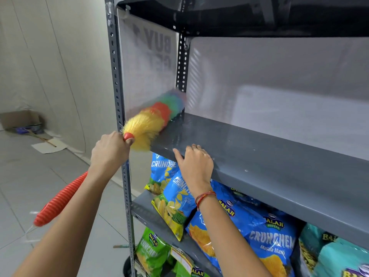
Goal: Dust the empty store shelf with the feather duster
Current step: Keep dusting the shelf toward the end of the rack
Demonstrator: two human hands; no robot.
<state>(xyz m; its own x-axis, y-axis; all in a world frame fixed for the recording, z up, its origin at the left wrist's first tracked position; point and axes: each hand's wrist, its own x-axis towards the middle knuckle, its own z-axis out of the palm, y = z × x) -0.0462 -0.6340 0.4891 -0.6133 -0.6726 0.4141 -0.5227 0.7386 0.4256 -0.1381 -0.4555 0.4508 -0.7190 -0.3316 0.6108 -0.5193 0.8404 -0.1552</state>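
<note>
The grey metal shelf [269,148] at chest height carries nothing but the duster's head. My left hand [109,152] is shut on the feather duster [153,118] near where its ribbed red handle meets the fluff. The yellow, red, green and blue head lies blurred on the shelf's left end, against the back corner. The handle's end sticks out below my forearm at lower left. My right hand [194,166] rests flat on the shelf's front edge with fingers spread, holding nothing.
Blue chip bags [269,232] and green chip bags [151,254] fill the lower shelves. A perforated steel upright [117,86] stands at the rack's left front. A dark shelf [259,17] hangs overhead. A cardboard box [20,119] and papers lie on the tiled floor at left.
</note>
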